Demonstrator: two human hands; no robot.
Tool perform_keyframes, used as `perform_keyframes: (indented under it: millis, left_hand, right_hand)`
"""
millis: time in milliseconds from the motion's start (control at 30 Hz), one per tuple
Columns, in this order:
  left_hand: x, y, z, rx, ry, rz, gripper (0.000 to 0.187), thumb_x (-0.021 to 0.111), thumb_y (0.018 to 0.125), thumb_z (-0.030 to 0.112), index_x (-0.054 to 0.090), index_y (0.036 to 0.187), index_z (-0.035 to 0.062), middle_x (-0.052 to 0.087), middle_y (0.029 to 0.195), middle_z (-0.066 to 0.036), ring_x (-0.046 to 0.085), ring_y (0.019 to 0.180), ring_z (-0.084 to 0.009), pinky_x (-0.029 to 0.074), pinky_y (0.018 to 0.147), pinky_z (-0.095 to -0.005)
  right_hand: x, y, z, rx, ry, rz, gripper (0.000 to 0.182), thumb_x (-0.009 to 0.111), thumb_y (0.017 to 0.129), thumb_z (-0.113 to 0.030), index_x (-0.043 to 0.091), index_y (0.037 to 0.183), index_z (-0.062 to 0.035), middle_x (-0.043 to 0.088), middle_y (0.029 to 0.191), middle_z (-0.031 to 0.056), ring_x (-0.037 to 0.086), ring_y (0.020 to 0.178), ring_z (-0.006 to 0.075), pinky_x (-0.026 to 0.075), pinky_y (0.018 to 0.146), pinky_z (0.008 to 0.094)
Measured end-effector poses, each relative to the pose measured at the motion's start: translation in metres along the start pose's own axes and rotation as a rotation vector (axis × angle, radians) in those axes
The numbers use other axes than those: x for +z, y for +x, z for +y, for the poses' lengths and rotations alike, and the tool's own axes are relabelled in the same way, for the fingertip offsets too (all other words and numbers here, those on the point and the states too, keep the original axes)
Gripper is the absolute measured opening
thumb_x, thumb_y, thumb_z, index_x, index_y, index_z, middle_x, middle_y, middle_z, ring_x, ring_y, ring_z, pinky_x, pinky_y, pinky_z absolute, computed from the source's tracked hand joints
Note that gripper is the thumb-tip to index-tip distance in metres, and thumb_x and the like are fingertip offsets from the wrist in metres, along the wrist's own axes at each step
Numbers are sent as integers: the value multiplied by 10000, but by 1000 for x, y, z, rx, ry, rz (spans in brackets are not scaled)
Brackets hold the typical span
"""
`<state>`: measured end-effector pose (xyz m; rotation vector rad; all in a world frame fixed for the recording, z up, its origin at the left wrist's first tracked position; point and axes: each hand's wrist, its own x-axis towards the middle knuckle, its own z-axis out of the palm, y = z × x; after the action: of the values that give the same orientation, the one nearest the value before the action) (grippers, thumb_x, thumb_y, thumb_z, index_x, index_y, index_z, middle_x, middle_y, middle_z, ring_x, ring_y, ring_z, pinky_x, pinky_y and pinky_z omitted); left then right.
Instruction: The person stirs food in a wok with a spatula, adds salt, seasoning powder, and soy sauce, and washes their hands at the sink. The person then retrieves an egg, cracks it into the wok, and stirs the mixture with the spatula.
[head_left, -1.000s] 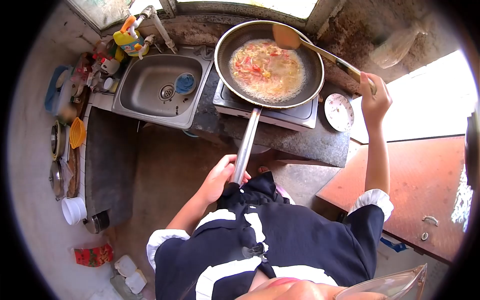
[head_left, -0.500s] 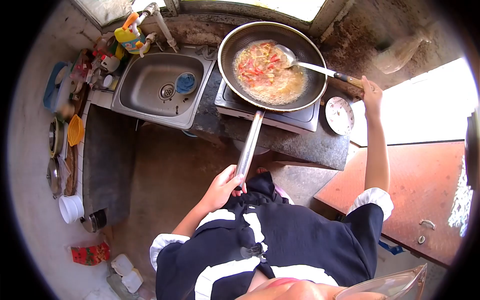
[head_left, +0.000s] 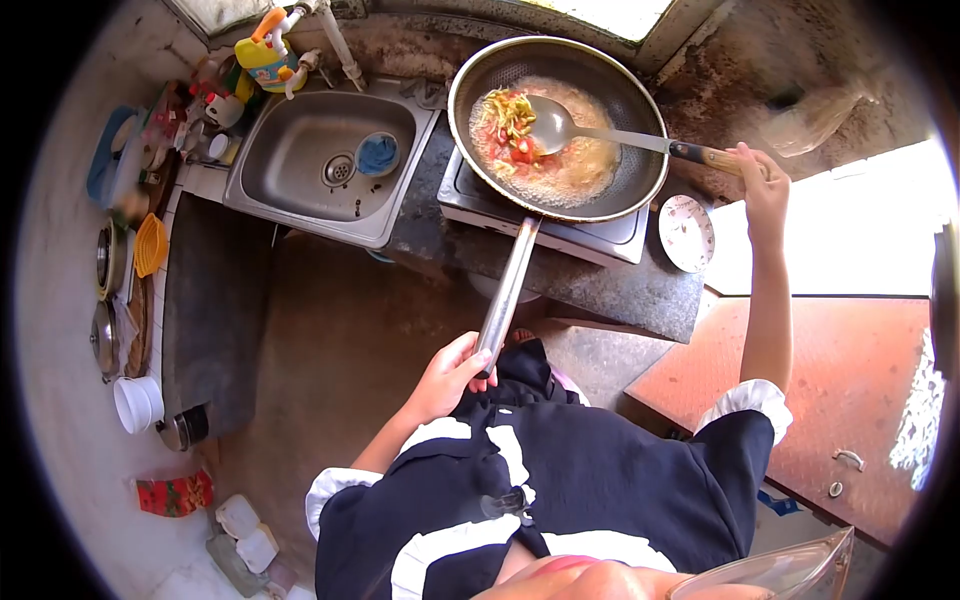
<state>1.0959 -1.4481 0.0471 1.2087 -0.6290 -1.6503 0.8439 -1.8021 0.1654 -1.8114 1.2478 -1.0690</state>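
My left hand [head_left: 452, 380] is closed around the end of the long metal handle of a wok [head_left: 652, 105], which sits on the stove [head_left: 560, 236]. Farther right, my right hand [head_left: 762, 190] grips the wooden end of a metal spatula [head_left: 625, 137]. Its broad head lies in the wok against a heap of chopped vegetables [head_left: 512, 122], red and yellow-green pieces. Bubbly, light brown liquid [head_left: 575, 178] surrounds the heap.
A patterned plate [head_left: 686, 233] stands on the counter right of the stove. To the left is a metal sink [head_left: 290, 160] holding a small bowl with something blue [head_left: 377, 154]. A yellow bottle [head_left: 265, 65] stands behind it. An orange-red cabinet door [head_left: 770, 370] is at right.
The spatula's head has moved left and toward me, pushing the vegetables from a wide spread into a heap at the wok's left. My left hand keeps its hold on the handle.
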Motion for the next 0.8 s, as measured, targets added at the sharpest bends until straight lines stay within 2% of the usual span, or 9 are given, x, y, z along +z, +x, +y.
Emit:
perform_keyframes:
  millis: [33,67,267,367,467,600,800]
  left_hand:
    - [1,1,2,6,2,-1,309,445,966,234,527,1165,12,614,774,-51,551,667,-80,431,610,-197]
    - [2,1,3,12,3,-2,308,448,965,236,529,1160,12,614,771,-51,551,667,-81,430,610,-199]
    - [4,4,7,-7,-23,29,287,446,967,224,533,1133,6,612,752,-52,554,668,-87,432,598,-216]
    - [5,5,11,1,-40,21,281,441,970,220,536,1117,1,604,728,-56,549,637,-90,429,577,-216]
    - [5,7,10,-9,-48,1,271,434,971,217,538,1098,1,585,686,-58,537,591,-94,424,556,-214]
    - [9,9,11,-11,-60,5,257,428,970,224,539,1055,9,557,647,-54,518,553,-91,412,534,-212]
    - [10,7,8,2,-74,9,260,426,971,247,537,1031,20,543,637,-47,504,547,-85,401,527,-215]
  right_hand:
    - [-4,-3,-10,-34,-49,-3,245,625,896,-230,694,889,6,457,581,-61,333,494,2,236,449,174]
    - [-7,-6,-18,-41,-100,-15,258,623,897,-230,687,887,19,505,616,-50,405,537,13,299,483,173]
    - [-2,-34,-63,-410,-323,-43,191,643,874,-177,676,887,10,626,725,22,557,662,78,426,593,210]
    - [3,-42,-85,-555,-418,-136,134,663,852,-135,680,876,-5,624,712,55,563,630,93,426,571,217]
    - [19,-40,-87,-709,-362,-167,107,698,813,-110,676,850,-12,615,696,55,566,602,107,428,537,227]
    - [42,-29,-91,-968,-421,-176,131,738,756,-105,651,822,-33,593,665,45,563,562,143,438,493,253]
    - [63,-15,-88,-1219,-493,-106,142,735,757,-131,631,808,-50,565,644,28,554,553,164,455,490,267]
